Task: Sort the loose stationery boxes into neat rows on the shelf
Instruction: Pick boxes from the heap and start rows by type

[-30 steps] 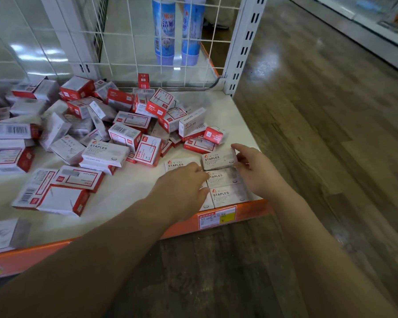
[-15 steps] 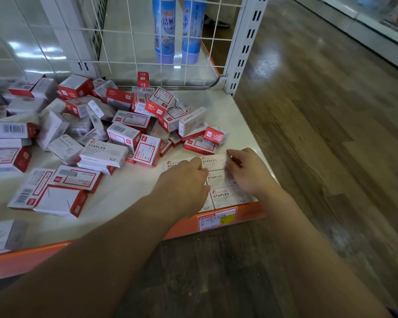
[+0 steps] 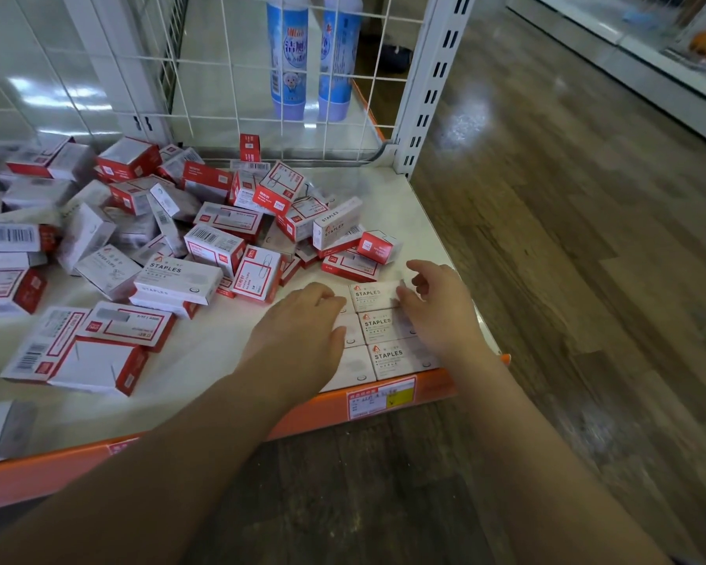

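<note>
On the white shelf [image 3: 204,360], near its front right corner, several white STAPLES boxes [image 3: 384,325] lie flat in two short rows. My left hand [image 3: 302,332] rests on the left row, fingers loosely bent, covering most of it. My right hand [image 3: 441,307] lies along the right side of the right row, its fingers touching the rearmost box [image 3: 369,295]. Behind and to the left sprawls a loose heap of red-and-white stationery boxes [image 3: 221,238], among them a larger white STAPLES box [image 3: 178,279].
A white wire grid panel [image 3: 237,95] backs the shelf, with two blue bottles [image 3: 288,55] behind it. A white slotted upright [image 3: 428,87] stands at the back right corner. An orange edge strip with a price tag [image 3: 380,397] runs along the front. Wooden floor lies to the right.
My right hand slid from the far end of the rearmost box to the row's right side. That box now lines up with the two in front. My left hand barely moved.
</note>
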### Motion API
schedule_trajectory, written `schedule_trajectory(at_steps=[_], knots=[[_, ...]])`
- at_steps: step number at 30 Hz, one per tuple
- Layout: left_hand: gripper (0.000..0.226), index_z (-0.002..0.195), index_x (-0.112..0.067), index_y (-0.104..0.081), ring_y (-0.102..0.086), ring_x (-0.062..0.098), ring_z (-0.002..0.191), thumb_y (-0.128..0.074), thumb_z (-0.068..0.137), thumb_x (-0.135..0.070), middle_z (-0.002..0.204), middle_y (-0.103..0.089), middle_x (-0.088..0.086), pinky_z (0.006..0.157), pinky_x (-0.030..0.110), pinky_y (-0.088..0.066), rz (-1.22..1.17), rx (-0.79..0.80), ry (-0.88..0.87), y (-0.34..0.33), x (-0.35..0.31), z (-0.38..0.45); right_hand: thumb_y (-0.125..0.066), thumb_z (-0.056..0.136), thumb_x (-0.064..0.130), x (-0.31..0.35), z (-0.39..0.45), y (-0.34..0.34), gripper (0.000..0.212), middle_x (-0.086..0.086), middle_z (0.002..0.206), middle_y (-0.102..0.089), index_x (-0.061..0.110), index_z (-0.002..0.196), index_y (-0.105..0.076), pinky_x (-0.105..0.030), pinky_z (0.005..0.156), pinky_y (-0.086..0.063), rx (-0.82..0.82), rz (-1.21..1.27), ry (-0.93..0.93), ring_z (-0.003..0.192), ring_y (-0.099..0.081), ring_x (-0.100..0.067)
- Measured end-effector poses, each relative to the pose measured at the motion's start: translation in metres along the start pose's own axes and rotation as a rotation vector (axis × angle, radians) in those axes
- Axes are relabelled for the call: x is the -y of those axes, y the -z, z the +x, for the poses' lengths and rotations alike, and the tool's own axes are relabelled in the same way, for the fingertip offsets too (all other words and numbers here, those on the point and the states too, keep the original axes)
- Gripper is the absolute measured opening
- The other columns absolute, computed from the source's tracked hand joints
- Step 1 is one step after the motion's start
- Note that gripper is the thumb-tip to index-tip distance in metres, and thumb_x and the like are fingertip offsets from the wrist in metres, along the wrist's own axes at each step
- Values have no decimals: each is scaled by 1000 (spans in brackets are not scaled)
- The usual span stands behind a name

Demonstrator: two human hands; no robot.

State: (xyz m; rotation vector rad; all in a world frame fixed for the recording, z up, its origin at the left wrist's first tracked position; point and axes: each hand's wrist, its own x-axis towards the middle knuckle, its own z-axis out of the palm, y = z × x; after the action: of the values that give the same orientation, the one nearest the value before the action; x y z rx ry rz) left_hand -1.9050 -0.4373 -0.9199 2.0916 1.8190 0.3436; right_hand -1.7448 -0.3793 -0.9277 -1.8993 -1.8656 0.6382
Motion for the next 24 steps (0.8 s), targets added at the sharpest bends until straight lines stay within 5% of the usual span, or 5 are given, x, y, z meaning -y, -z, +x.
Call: schedule_trajectory(at_steps=[9,15,24], knots=[[43,138,-24,-39,-34,13,129,-36,97,-37,142,-37,-5,104,30,-33,97,57,18,8,7,7,-59,90,20,20,14,-6,44,3,113,-57,27,132,-45,-19,78,-37,-81,65,87,93,-47,-5],[40,135,-23,-44,-40,12,123,-38,97,-34,138,-40,-6,97,29,-40,44,76,30,11,9,10,-60,89,19,25,24,-9,31,2,109,-57,22,119,-52,-10,60,-31,-120,45,38,86,-47,-7],[43,137,-28,-40,-36,10,128,-44,95,-30,144,-34,-9,101,27,-35,-5,48,4,19,17,0,-58,91,18,28,18,-5,24,1,108,-59,18,115,-55,-21,77,-41,-161,47,47,92,-52,-10]])
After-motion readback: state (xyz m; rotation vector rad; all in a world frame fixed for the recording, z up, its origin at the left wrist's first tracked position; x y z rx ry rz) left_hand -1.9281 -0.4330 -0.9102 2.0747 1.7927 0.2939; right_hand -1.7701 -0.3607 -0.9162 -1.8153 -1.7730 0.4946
